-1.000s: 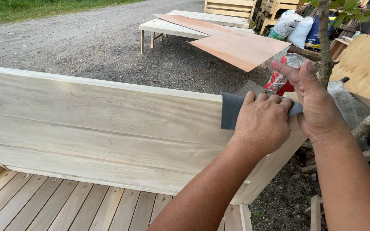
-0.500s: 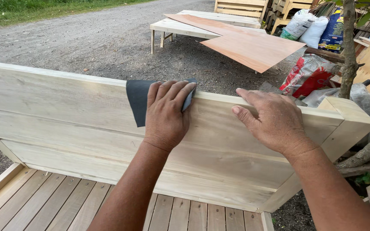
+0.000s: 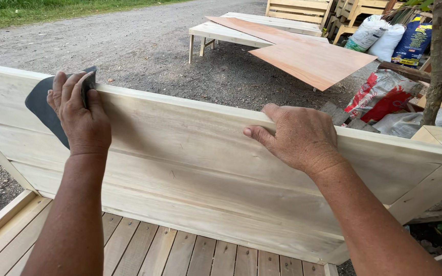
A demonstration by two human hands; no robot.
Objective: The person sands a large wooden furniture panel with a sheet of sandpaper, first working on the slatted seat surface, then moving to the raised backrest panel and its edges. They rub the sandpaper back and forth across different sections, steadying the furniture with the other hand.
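Note:
A pale wooden headboard panel (image 3: 195, 153) stands upright across the view, joined to a slatted frame (image 3: 170, 253) below. My left hand (image 3: 78, 115) presses a dark grey sheet of sandpaper (image 3: 42, 105) folded over the panel's top edge near its left end. My right hand (image 3: 295, 135) grips the same top edge further right, fingers hooked over it, holding no tool.
Beyond the panel lies a gravel yard (image 3: 129, 46). A low wooden platform (image 3: 251, 30) carries reddish plywood sheets (image 3: 308, 56). Sacks (image 3: 384, 38) and a red-and-white bag (image 3: 382, 94) sit at the right by a thin tree trunk (image 3: 436, 61). Grass borders the far left.
My left hand has slid the sandpaper leftward along the panel's top edge, from the right end to near the left. My right hand has settled on the edge and grips it.

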